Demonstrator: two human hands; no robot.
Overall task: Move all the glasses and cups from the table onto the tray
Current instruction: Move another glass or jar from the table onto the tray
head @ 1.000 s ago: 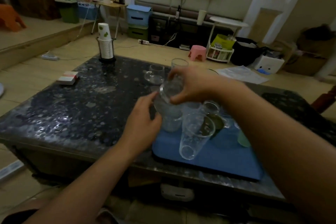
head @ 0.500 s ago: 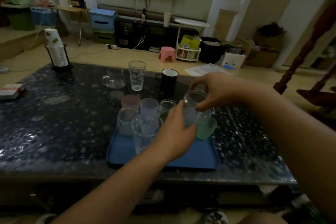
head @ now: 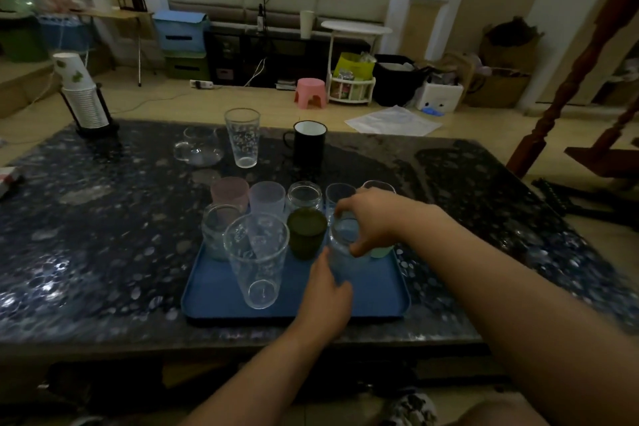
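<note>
While the right hand [head: 368,218] curls its fingers [head: 359,247] round the rim of a clear glass [head: 345,235] standing near the right side of the blue tray [head: 380,294], the left hand [head: 326,294] presses against that glass's lower wall from the near side, its fingers hidden behind the palm so that their grip cannot be told. From the head camera the tray lies on the dark speckled bench [head: 103,235] close to its near edge, and ten vessels can be counted on it: a tall clear tumbler [head: 257,259] at the front left, a short clear glass [head: 218,228] behind it, a pink cup [head: 230,192], a pale lilac cup [head: 267,197], a clear jar-like glass [head: 305,195], a dark green cup [head: 306,233], two clear glasses at the back right, partly hidden by the right hand, a light green cup [head: 382,251] under the wrist, and the held glass. Three vessels stand off the tray at the far side of the bench: a low clear glass cup with a handle [head: 198,149], a tall patterned glass [head: 242,137] just beside it, and a black mug [head: 308,143] with a white inside. One stack of paper cups [head: 81,93] leans in a holder at the far left corner.
</note>
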